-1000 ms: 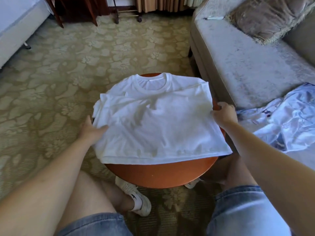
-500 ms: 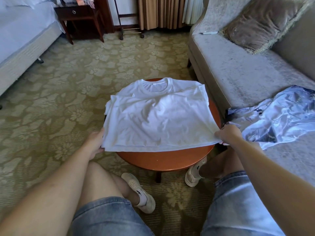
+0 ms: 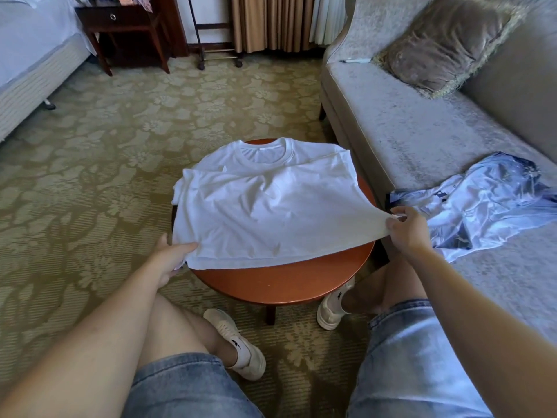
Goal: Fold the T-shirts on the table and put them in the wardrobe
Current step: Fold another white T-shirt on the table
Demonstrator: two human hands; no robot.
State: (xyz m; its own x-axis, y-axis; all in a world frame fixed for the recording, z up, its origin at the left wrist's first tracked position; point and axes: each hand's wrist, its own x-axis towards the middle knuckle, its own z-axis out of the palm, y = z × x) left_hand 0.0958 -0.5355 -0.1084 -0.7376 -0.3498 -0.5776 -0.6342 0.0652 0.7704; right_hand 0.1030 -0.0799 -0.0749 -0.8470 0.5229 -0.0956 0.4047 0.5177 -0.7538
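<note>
Closest to us, our left hand (image 3: pixel 171 257) has the near left corner of the white T-shirt (image 3: pixel 265 206) pinched at the hem, thumb on top and the other fingers tucked underneath. Our right hand (image 3: pixel 405 229) grips the near right corner, its fingers (image 3: pixel 395 226) curled tight around a bunch of cloth. That corner is drawn out taut past the rim of the round wooden surface (image 3: pixel 286 282).

The T-shirt lies front up on the surface with its collar at the far side. The sleeves look turned in over the chest, though we cannot read the layers for sure. We judge that we are partway through folding this one: the sides seem done, and with both hem corners in hand the likely next fold carries the bottom edge up toward the collar.

Further right, a crumpled pale-blue garment (image 3: pixel 488 203) lies on the sofa (image 3: pixel 391 131), well apart from the surface. We cannot tell whether it is another T-shirt waiting its turn. Beyond it sits a cushion (image 3: pixel 446 40), and a bed (image 3: pixel 30 55) stands at the far left across the patterned carpet (image 3: pixel 135 131).

No folded pile shows anywhere, and the wardrobe is not in view. So the last fold, any other shirts and the whole putting-away part are left to do.
</note>
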